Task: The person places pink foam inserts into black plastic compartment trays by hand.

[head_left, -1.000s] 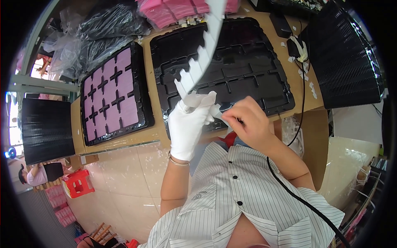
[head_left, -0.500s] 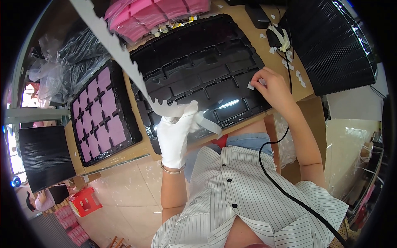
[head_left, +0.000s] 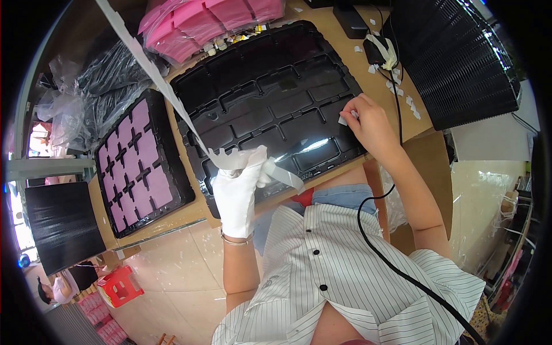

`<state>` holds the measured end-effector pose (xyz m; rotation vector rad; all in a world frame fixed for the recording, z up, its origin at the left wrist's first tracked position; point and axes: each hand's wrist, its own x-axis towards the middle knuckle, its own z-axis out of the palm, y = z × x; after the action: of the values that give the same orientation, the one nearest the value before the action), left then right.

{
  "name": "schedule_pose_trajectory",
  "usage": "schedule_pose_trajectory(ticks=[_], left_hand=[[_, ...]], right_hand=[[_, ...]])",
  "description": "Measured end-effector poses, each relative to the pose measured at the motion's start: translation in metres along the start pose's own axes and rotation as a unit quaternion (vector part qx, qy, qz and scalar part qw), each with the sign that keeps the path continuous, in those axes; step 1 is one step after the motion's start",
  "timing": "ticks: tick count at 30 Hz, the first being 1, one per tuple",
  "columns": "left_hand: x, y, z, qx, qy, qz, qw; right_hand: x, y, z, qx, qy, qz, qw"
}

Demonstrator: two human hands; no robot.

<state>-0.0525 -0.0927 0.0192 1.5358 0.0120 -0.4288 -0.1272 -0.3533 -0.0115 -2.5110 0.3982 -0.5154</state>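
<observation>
My left hand [head_left: 237, 192], in a white glove, is closed around a long white strip with a notched edge [head_left: 154, 72]. The strip runs up to the far left, and a loose curled end [head_left: 284, 177] hangs out on the right side of the glove. A wide black moulded plastic tray [head_left: 261, 106] with shallow ridged compartments lies beneath both hands. My bare right hand [head_left: 371, 127] is over the tray's right edge, its thumb and fingers pinching a small white paper piece [head_left: 343, 120].
To the left stands a black tray with purple foam pads [head_left: 135, 167]. Pink foam in clear plastic [head_left: 201, 23] sits at the back. Stacked black trays [head_left: 454, 63] rise at the right, near white scraps [head_left: 411, 103]. A black cable [head_left: 391, 259] crosses my right side.
The whole view has shifted slightly. The strip's long upper part has turned more edge-on and looks narrower. Both hands keep their grips, with the right hand still near the tray's right edge.
</observation>
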Motion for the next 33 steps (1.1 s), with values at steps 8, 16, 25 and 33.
schedule_pose_trajectory(ticks=[8, 16, 25, 33], left_hand=[[0.001, -0.001, 0.006, -0.013, 0.019, 0.013, 1.0], [-0.02, 0.011, -0.019, 0.057, -0.063, -0.022, 0.996], [-0.023, -0.003, -0.007, 0.201, -0.048, 0.171, 0.963], [-0.032, 0.036, -0.004, 0.418, -0.373, 0.407, 0.722]], right_hand=[[-0.014, 0.007, -0.029, 0.248, -0.098, -0.069, 0.961], [-0.165, 0.198, -0.056, 0.417, 0.007, 0.398, 0.817], [-0.314, 0.346, 0.013, -0.392, 0.106, 0.576, 0.709], [-0.022, 0.083, -0.098, 0.064, 0.437, -0.007, 0.897]])
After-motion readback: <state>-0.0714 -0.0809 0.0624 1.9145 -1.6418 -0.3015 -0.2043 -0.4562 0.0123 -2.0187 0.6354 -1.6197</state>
